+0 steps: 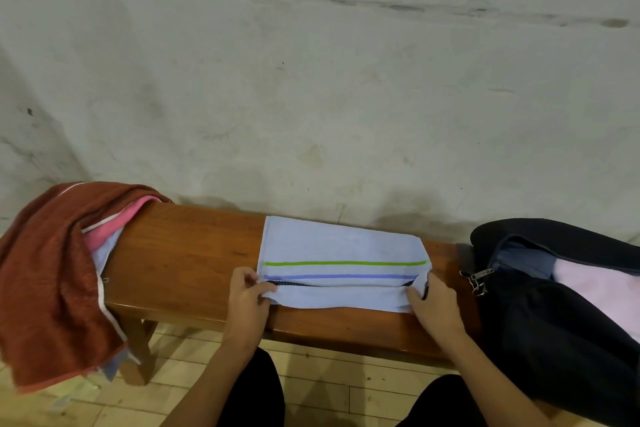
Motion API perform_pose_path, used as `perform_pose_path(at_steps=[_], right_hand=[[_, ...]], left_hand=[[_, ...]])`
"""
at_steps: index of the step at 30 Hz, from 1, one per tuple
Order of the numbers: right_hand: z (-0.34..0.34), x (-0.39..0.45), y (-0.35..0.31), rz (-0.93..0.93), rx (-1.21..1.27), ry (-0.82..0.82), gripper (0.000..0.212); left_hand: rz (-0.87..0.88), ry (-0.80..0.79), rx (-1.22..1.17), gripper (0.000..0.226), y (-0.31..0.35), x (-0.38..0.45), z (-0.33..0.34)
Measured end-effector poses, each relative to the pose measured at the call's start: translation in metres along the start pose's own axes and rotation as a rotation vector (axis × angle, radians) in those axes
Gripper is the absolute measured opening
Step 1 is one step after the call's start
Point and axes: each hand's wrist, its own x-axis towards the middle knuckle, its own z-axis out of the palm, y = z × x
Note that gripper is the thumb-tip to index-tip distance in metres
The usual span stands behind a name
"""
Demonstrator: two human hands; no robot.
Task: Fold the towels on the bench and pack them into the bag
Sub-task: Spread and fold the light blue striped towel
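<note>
While the pale blue towel (341,250) lies at frame centre on the bench (183,253), long axis left to right, the left hand (246,302) and right hand (433,303) each pinch a near corner, their grip closed on cloth, with the open bag (554,305) nearer the right hand.

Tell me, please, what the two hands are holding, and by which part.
Both hold the light blue striped towel lying on the bench. The left hand pinches its near left corner, the right hand its near right corner.
</note>
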Motion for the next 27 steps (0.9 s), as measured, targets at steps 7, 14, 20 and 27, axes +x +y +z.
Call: perform_pose_path(at_steps=[7,14,20,27], right_hand=[[-0.004,-0.010,0.004,-0.128,-0.044,0.038,0.060],[-0.001,-0.013,0.008,-0.026,-0.089,0.029,0.028],[-0.002,-0.025,0.015,-0.028,-0.246,0.015,0.035],[0.000,-0.038,0.027,0.001,-0.088,0.037,0.033]], left_hand=[[0.066,-0.098,0.127,0.026,-0.012,-0.002,-0.003],[0.179,-0.054,0.215,0.034,-0.023,-0.008,-0.007],[0.232,-0.073,0.225,0.042,-0.025,-0.011,-0.009],[0.228,-0.084,0.218,0.037,-0.021,-0.015,-0.008]])
